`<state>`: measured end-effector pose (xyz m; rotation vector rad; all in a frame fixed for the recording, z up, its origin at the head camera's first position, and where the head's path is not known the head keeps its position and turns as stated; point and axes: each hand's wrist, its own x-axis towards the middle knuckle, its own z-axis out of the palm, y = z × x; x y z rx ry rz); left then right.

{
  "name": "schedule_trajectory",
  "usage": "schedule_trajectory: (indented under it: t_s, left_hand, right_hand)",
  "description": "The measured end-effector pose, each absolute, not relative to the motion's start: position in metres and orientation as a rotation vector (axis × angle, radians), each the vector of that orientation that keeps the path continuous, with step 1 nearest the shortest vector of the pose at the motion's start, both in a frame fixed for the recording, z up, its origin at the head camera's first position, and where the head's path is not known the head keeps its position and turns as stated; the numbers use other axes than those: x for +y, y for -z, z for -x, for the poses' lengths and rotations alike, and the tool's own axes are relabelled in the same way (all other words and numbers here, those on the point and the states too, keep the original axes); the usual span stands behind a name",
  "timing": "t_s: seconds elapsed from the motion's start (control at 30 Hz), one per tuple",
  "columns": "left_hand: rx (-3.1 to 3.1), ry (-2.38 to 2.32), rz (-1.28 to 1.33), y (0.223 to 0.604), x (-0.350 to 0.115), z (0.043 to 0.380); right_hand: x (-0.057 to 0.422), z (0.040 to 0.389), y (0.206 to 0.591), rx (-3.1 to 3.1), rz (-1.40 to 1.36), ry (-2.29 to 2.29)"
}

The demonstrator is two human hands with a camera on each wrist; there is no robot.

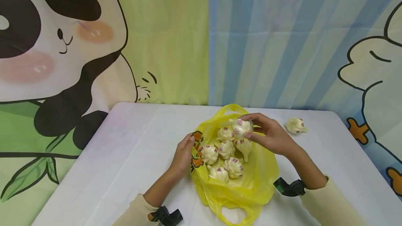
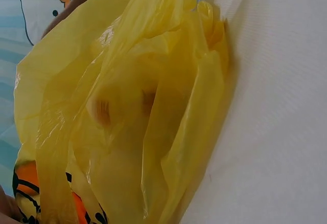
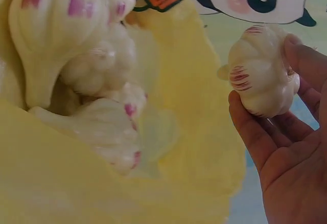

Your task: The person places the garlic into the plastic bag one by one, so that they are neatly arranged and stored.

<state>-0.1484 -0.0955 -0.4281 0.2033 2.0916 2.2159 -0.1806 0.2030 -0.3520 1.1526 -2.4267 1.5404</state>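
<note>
A yellow plastic bag [image 1: 260,180] lies with its mouth spread wide, and several garlic bulbs [image 1: 233,167] with purple streaks show inside it. My right hand [image 1: 273,135] holds one garlic bulb [image 1: 242,128] over the bag's far part. In the right wrist view, thumb and fingers curl round that held bulb [image 3: 260,73], beside the bag's mouth. My left hand [image 1: 183,156] pinches the bag's left edge by an orange and black print [image 1: 197,149], thumb on the near side. Through the bag's wall [image 2: 122,147], the left wrist view shows only blurred bulb shapes.
Another garlic bulb [image 1: 296,125] lies on the white table [image 1: 141,142], right of the bag near the back edge. One bag handle loop [image 1: 220,215] reaches toward the front. Behind the table hangs a printed curtain [image 1: 163,37] with a panda.
</note>
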Motion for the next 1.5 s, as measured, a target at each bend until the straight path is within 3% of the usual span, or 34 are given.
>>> schedule_trajectory:
  t_s: [1.03, 1.5]
  left_hand:
    - [2.118, -2.169, -0.216, 0.429, -0.098, 0.145]
    - [2.099, -2.181, -0.239, 0.429, -0.095, 0.146]
  right_hand:
    - [0.186, 0.198, 0.384, -2.767, -0.857, -1.224]
    - [0.188, 0.195, 0.386, -2.844, -0.877, -1.105]
